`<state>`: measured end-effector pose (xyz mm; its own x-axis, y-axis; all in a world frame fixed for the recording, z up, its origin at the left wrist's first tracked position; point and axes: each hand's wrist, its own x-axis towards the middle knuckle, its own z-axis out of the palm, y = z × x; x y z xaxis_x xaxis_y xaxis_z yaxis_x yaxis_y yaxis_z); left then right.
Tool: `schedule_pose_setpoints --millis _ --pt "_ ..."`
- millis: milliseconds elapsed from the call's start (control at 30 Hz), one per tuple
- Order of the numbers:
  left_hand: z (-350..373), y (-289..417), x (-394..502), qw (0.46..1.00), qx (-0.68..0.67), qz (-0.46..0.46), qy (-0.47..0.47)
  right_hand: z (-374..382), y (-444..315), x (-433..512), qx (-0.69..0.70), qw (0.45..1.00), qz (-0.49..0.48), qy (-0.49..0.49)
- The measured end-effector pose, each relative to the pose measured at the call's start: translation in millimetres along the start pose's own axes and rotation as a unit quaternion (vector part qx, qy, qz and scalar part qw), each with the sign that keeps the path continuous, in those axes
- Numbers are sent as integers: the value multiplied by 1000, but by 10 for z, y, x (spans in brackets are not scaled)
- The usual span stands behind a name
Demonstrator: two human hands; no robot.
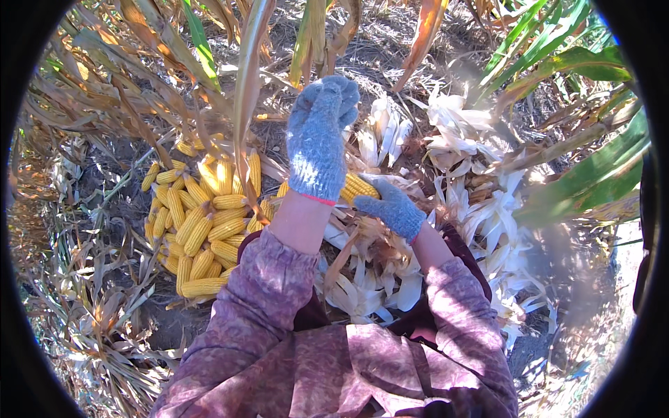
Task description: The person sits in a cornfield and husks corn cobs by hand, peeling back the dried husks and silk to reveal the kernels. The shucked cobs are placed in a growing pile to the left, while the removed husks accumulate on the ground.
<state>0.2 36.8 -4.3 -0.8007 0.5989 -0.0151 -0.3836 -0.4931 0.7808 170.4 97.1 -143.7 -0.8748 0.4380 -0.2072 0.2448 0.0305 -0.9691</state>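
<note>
My right hand (389, 206), in a grey knit glove, grips a husked yellow ear of corn (359, 188), with the thumb along its near side. My left hand (321, 136), gloved alike with a red cuff edge, is raised higher up the view with its fingers curled. Its palm is hidden, so I cannot tell whether anything is inside. A pile of husked corn ears (204, 224) lies on the ground to the left of my left forearm. Pale, dry corn husks (366, 282) lie between my forearms, below my right hand.
More loose husks (502, 240) spread over the ground at the right. Dry corn stalks and leaves (157, 68) stand at the upper left, and one brown leaf (246, 89) hangs over the pile. Green leaves (590, 177) reach in from the right. Dry plant litter (99, 324) covers the lower left.
</note>
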Motion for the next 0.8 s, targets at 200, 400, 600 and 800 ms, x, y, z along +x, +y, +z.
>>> schedule_pose_setpoints --millis 200,400,600,800 --pt "-201 142 47 999 -34 14 -8 149 284 447 17 998 31 53" --pt "-355 369 3 997 -66 -38 -19 -608 1539 1267 39 966 139 215" --pt "-521 464 -27 991 -79 -105 -18 -635 2485 1839 -275 908 236 213" --pt "-655 492 -3 983 -76 -167 3 -76 2544 1974 -174 864 376 287"
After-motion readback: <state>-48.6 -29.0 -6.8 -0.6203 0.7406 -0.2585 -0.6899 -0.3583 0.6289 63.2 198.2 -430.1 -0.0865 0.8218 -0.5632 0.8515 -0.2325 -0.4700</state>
